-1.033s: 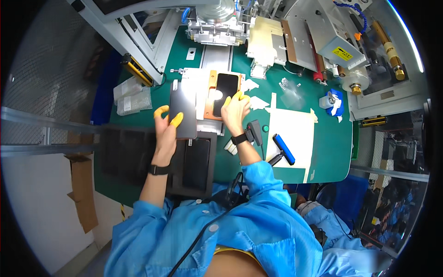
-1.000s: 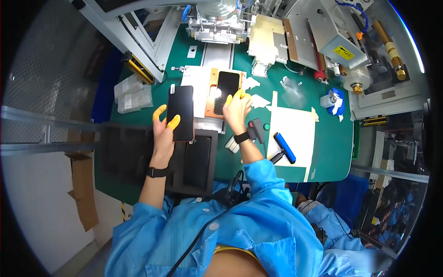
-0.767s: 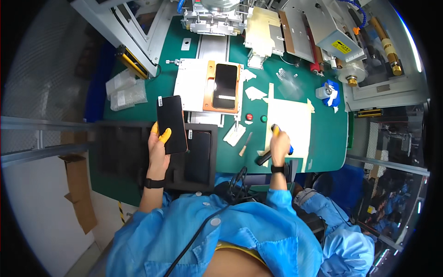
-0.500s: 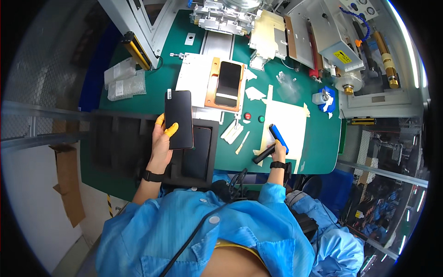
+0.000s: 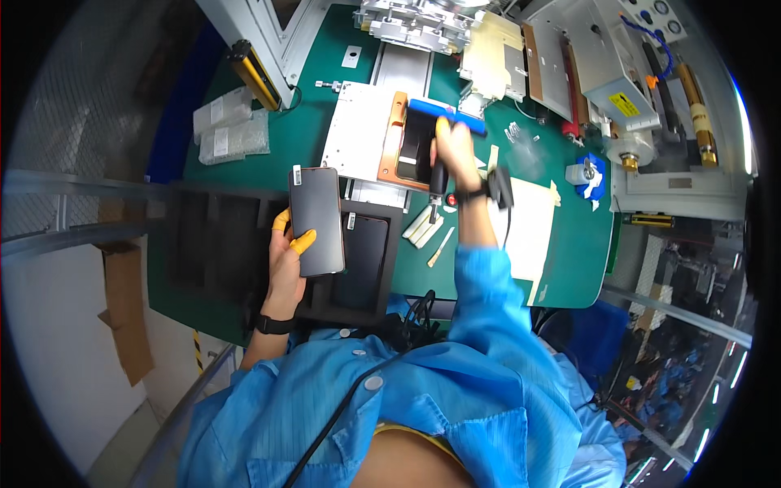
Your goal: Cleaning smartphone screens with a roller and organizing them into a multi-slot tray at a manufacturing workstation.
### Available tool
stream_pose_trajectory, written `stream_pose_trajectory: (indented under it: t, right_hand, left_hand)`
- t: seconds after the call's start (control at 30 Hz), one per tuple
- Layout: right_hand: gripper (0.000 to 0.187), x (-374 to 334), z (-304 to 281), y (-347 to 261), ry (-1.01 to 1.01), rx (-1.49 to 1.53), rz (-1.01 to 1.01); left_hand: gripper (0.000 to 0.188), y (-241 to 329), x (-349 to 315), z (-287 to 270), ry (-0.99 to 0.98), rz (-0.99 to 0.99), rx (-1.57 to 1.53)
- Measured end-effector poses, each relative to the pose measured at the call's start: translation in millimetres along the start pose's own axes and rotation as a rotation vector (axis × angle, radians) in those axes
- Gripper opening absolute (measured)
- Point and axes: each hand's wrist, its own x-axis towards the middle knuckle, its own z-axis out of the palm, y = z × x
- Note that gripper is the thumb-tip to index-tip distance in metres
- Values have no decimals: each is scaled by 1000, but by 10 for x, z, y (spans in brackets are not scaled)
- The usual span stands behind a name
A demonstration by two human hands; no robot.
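My left hand (image 5: 289, 260), with yellow finger cots, is closed around the edge of a dark smartphone (image 5: 317, 220). The phone has a small white tab at its top and is held screen up over a black foam tray (image 5: 220, 252). Another dark phone (image 5: 360, 260) lies in the tray's right compartment. My right hand (image 5: 455, 150) grips a blue roller (image 5: 435, 108) by its black handle. The roller is at the far end of an orange fixture (image 5: 391, 146), where a dark phone (image 5: 417, 146) sits, partly hidden by the hand. Whether the roller touches that phone I cannot tell.
A white plate (image 5: 354, 130) carries the fixture, on rails leading to a metal machine (image 5: 419, 28). Bubble-wrap packs (image 5: 232, 134) lie at left. To the right are a taped pale sheet (image 5: 525, 228), a dispenser bottle (image 5: 579, 174) and machine rollers.
My right hand has lifted the roller from the pale sheet and carried it left and away from me, over the orange fixture. My left hand still holds its phone.
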Motion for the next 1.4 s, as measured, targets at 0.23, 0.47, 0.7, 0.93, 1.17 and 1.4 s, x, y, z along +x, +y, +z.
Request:
stream_pose_trajectory:
  t: [0.23, 0.47, 0.7, 0.93, 1.17, 1.4]
  right_hand:
    - [33, -527, -27, 274, 124, -69, -71]
    - [35, -81, 63, -229, -28, -42, 3]
    - [31, -929, 63, -115, 138, -98, -60]
    - [24, -720, 199, -420, -62, 237, -87]
    - [24, -1400, 895, -467, -291, 60, -444]
    - [24, -401, 355, -164, 16, -859, -905]
  left_hand:
    - [44, 36, -78, -117, 24, -12, -40]
    - [38, 55, -128, -129, 54, 36, -38]
    - [35, -5, -111, -374, 157, 83, 151]
    - [70, -141, -414, -509, 139, 201, 1598]
    - [61, 40, -327, 425, -292, 194, 513]
    - [23, 197, -234, 251, -67, -36, 152]
